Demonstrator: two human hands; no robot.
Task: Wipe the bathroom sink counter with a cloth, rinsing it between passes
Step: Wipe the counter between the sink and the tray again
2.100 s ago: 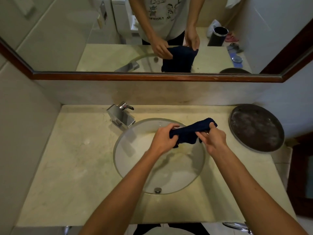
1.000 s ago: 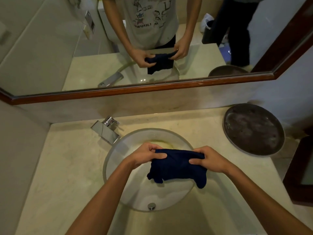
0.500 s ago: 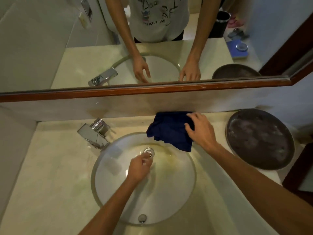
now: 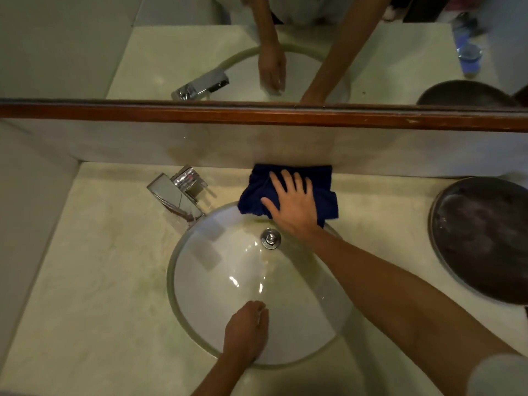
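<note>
A dark blue cloth [image 4: 325,198] lies flat on the pale marble counter [image 4: 94,281], behind the round white sink [image 4: 228,270] and against the back wall. My right hand [image 4: 291,202] presses on top of it, fingers spread. My left hand [image 4: 247,330] hangs over the near side of the sink bowl, loosely curled and holding nothing. A chrome drain plug [image 4: 270,238] sits in the bowl near my right wrist.
A chrome faucet [image 4: 177,195] stands at the sink's back left. A large dark round tray [image 4: 483,235] rests on the counter at the right. A wood-framed mirror [image 4: 257,114] runs along the wall above.
Both hands held the cloth over the sink. My right hand then laid it on the counter behind the bowl and pushed it to the wall; my left hand let go and drew back.
</note>
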